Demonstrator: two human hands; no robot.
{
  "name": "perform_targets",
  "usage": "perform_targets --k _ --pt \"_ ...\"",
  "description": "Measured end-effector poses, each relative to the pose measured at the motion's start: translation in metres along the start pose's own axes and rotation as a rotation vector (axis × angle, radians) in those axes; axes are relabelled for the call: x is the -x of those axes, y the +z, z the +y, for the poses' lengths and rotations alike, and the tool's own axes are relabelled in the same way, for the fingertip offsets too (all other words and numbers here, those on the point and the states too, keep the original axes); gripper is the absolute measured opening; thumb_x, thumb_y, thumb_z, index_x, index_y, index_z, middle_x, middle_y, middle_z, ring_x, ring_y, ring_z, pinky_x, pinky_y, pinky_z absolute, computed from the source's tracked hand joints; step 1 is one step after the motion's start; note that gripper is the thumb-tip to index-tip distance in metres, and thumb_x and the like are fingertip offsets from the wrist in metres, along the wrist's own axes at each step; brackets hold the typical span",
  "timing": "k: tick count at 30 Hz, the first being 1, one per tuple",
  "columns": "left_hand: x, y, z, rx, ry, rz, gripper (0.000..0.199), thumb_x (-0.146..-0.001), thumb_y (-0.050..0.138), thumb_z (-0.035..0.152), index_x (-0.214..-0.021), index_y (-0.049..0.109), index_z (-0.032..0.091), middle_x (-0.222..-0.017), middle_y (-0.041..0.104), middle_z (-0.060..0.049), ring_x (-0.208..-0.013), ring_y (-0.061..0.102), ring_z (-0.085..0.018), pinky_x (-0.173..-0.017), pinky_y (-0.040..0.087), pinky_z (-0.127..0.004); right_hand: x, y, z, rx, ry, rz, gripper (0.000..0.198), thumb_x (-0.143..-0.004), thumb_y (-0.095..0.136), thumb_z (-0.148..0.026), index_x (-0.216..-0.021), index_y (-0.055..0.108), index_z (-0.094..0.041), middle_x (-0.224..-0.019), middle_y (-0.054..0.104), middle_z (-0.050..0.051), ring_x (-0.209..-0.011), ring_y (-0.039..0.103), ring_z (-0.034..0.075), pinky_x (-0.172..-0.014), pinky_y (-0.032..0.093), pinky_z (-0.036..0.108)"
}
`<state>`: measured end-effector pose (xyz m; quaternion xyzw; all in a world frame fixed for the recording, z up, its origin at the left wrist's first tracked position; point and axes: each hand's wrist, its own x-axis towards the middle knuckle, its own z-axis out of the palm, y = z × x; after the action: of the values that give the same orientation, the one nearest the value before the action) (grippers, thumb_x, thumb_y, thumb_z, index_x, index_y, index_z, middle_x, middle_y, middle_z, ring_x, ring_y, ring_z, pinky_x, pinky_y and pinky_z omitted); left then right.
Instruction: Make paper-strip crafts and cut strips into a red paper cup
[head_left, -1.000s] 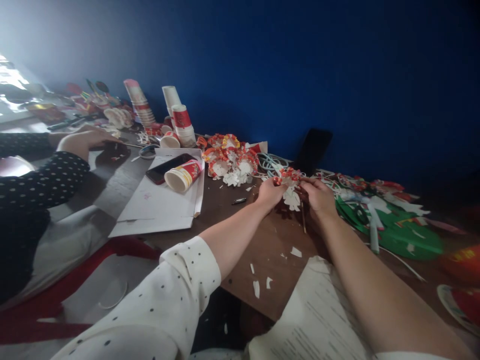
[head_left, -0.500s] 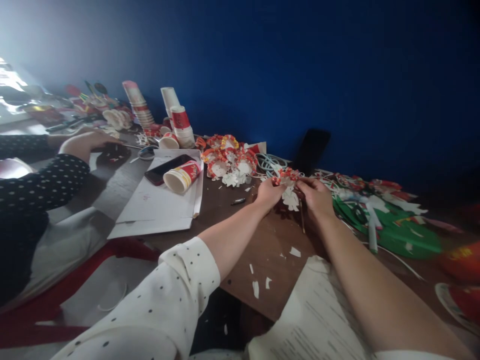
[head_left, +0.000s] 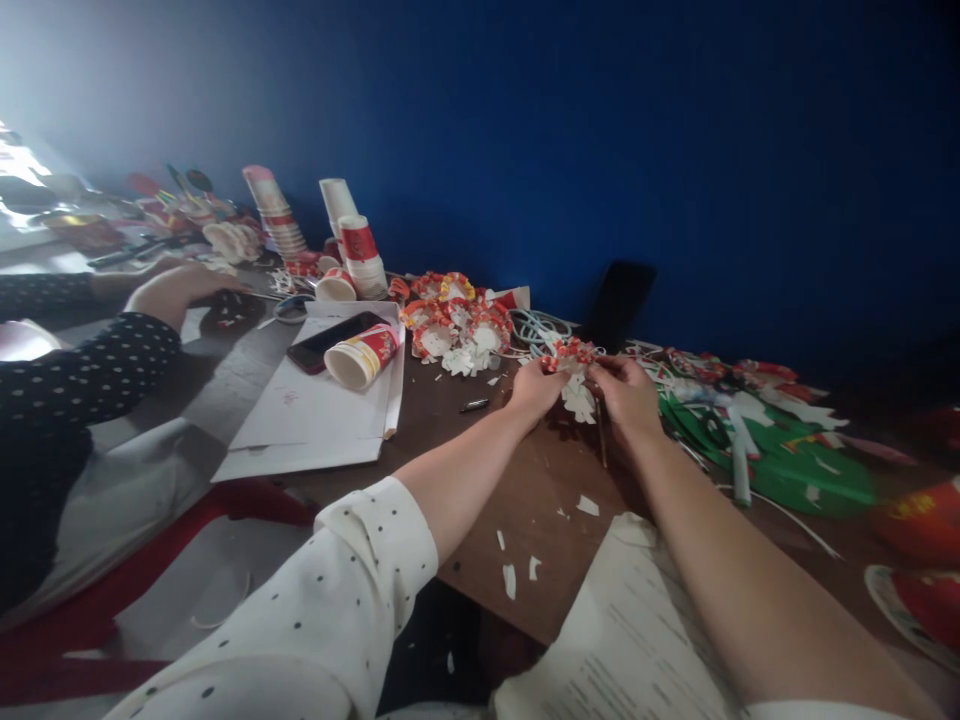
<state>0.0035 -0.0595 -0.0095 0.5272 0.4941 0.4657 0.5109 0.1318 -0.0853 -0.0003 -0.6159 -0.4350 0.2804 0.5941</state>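
A: Hands?
B: Left hand and right hand both pinching a red-and-white paper piece, held between them.
A: Risk?
B: Thin edges might tear, I judge, if fingers pull opposite ways. Cut pieces lie beyond and left of the left hand; a sideways sweep could crush them. Loose cords just beyond could snag.

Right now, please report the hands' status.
Left hand holding red-and-white paper piece. Right hand at its edge, grip unclear. White scraps on table, none blocking.
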Motion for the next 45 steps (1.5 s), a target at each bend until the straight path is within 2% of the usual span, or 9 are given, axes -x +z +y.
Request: perform_targets --k 13,16,18,21,23,26,29,34,45 --pt "0.000 0.001 -0.002 -0.017 0.013 -0.034 0.018 -0.069 0.067 0.029 -0.080 0.061 0.015 -0.074 0.064 -0.003 -0.064 0.056 -0.013 -0.067 0.045 -0.026 0.005 0.004 -0.008 0.118 -0.032 -0.036 0.043 -0.062 0.073 -0.039 -0.099 0.063 -0.018 -0.091 0.071 0.006 -0.084 0.065 0.022 -0.077 0.050 0.034" --pt "0.003 0.002 -0.001 -0.028 0.019 -0.090 0.024 -0.070 0.068 0.030 -0.087 0.062 0.014 -0.077 0.065 -0.004 -0.066 0.058 -0.014 -0.068 0.046 -0.027 0.005 0.002 -0.009 0.176 -0.033 -0.016 0.039 -0.063 0.071 -0.035 -0.098 0.064 -0.018 -0.090 0.071 0.006 -0.083 0.065 0.022 -0.079 0.050 0.035" --pt "0.003 0.001 -0.001 -0.051 0.028 -0.048 0.038 -0.069 0.070 0.033 -0.100 0.061 0.013 -0.087 0.066 -0.007 -0.075 0.060 -0.016 -0.073 0.047 -0.028 0.004 0.000 -0.010 0.206 -0.045 0.000 0.035 -0.063 0.070 -0.032 -0.095 0.066 -0.019 -0.088 0.071 0.005 -0.082 0.065 0.022 -0.079 0.050 0.034" --pt "0.004 -0.004 0.003 -0.131 0.191 0.118 0.053 -0.072 0.069 0.034 -0.119 0.054 0.014 -0.114 0.061 -0.013 -0.099 0.058 -0.020 -0.089 0.045 -0.031 0.003 -0.003 -0.010 0.195 -0.049 -0.020 0.032 -0.064 0.068 -0.033 -0.093 0.068 -0.020 -0.084 0.071 0.003 -0.078 0.064 0.021 -0.073 0.050 0.032" --pt "0.006 -0.010 0.008 -0.237 0.414 0.160 0.045 -0.078 0.061 0.026 -0.122 0.055 0.018 -0.127 0.054 -0.012 -0.114 0.051 -0.020 -0.099 0.039 -0.033 0.001 -0.004 -0.009 0.159 -0.026 -0.053 0.033 -0.063 0.068 -0.035 -0.092 0.070 -0.020 -0.081 0.071 0.003 -0.074 0.063 0.020 -0.068 0.049 0.030" --pt "0.011 -0.016 0.015 -0.407 0.664 0.058 0.041 -0.081 0.049 0.012 -0.119 0.060 0.024 -0.130 0.055 -0.007 -0.124 0.045 -0.019 -0.109 0.030 -0.037 -0.002 -0.006 -0.006 0.089 0.008 -0.173 0.033 -0.063 0.070 -0.040 -0.089 0.071 -0.020 -0.077 0.070 0.001 -0.066 0.061 0.018 -0.061 0.046 0.028" --pt "0.015 -0.017 0.017 -0.493 0.752 -0.053 0.049 -0.078 0.044 0.005 -0.118 0.063 0.027 -0.131 0.056 -0.004 -0.125 0.044 -0.019 -0.111 0.027 -0.040 -0.007 -0.010 -0.005 0.161 -0.057 -0.295 0.030 -0.064 0.071 -0.042 -0.084 0.072 -0.020 -0.075 0.070 0.001 -0.067 0.060 0.017 -0.063 0.045 0.028" --pt "0.012 -0.014 0.010 -0.586 0.708 -0.092 0.051 -0.071 0.048 0.005 -0.113 0.067 0.029 -0.133 0.056 -0.001 -0.127 0.039 -0.022 -0.110 0.028 -0.042 -0.009 -0.016 -0.009 0.288 -0.133 -0.391 0.027 -0.066 0.070 -0.042 -0.083 0.074 -0.021 -0.075 0.070 0.000 -0.071 0.061 0.019 -0.068 0.046 0.032" --pt "0.006 -0.016 0.001 -0.649 0.583 -0.083 0.035 -0.075 0.057 0.019 -0.107 0.070 0.024 -0.117 0.063 -0.005 -0.114 0.048 -0.024 -0.103 0.035 -0.040 -0.011 -0.016 0.000 0.283 -0.069 -0.472 0.026 -0.062 0.073 -0.043 -0.075 0.071 -0.021 -0.067 0.065 -0.001 -0.062 0.054 0.016 -0.062 0.042 0.029"
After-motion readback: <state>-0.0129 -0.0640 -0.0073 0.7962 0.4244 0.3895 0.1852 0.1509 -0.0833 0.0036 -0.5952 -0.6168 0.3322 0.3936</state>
